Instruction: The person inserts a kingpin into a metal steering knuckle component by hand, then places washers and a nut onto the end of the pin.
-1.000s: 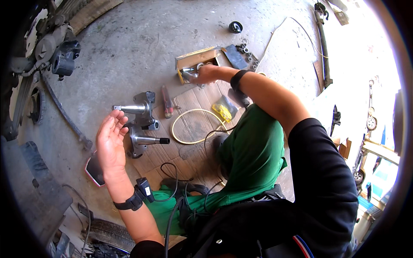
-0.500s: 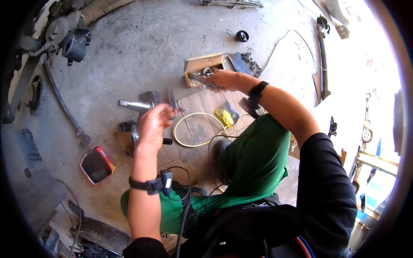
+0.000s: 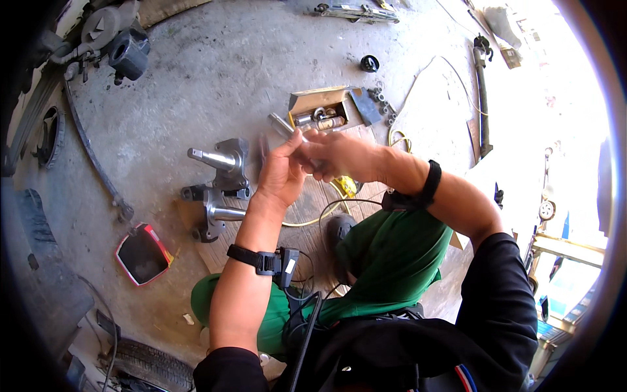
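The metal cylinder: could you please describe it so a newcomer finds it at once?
Find the cardboard sheet on the floor, then the left hand and right hand meeting above it. From between them, the metal cylinder points to the upper left. Unlike the metal parts in the box, it is held.

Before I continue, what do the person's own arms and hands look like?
The left hand and right hand are gloveless. Black sleeves leave both forearms bare except for black straps, each with a small dark box; the left box bears a white label; thin cables lead off.
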Motion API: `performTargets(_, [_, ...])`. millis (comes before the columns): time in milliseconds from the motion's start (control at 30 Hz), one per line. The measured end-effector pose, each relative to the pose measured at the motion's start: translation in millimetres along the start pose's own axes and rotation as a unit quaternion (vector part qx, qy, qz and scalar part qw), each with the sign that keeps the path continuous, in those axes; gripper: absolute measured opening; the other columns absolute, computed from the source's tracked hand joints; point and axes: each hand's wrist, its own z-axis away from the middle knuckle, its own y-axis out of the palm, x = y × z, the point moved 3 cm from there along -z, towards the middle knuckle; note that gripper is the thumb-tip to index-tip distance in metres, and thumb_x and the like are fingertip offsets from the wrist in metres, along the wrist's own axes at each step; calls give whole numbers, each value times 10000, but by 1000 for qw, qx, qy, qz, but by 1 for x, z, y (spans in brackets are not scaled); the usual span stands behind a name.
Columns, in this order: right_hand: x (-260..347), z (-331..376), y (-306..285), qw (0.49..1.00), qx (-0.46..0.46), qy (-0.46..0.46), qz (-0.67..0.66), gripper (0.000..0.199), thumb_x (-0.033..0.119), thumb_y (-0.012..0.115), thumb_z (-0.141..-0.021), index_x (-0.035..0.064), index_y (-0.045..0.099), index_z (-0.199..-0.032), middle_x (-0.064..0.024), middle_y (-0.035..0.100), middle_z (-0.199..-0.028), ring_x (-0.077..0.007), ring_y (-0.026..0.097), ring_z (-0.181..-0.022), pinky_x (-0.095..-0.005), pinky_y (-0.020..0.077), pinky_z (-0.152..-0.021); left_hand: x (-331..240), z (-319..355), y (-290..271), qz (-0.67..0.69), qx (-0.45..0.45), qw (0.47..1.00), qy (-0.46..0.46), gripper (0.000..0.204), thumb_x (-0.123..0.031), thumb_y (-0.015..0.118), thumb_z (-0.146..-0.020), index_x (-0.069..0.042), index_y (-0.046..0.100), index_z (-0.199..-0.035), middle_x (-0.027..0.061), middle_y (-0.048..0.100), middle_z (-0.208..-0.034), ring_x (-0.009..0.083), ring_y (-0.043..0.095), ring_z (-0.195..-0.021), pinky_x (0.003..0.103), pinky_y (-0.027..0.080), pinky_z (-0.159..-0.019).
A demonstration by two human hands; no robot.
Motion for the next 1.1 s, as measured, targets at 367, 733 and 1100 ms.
performTargets(367, [3,49,42,994,101,-24,-22,442,389,536,-1019,-40,628,-1076,-58,664,-913,-123,614,-812,-280,500,-749,-84,18,-16,15,-146,974,171,361,-414,557,-998,-105,617,-1176,50,691,-1171,168,600,-1143,338,465,-896])
performTargets(733, [29,62,-37,936,-110,-169,-289,336,234,496,-1042,-69,585,-1155,-103,633,-986,-184,596,-902,-324,495,-835,22,-63,-45,-138,-184,970,-75,216,-252,597,-982,-61,646,-1070,46,693,-984,158,674,-862,287,495,-687])
performTargets(1100, [18,42,-27,986,-85,-141,-17,328,280,542,-1026,-32,642,-1042,-64,671,-917,-129,629,-827,-268,517,-756,-14,-16,40,-67,15,998,16,838,-655,415,-962,18,354,-1458,177,482,-1437,241,510,-1253,388,426,-973])
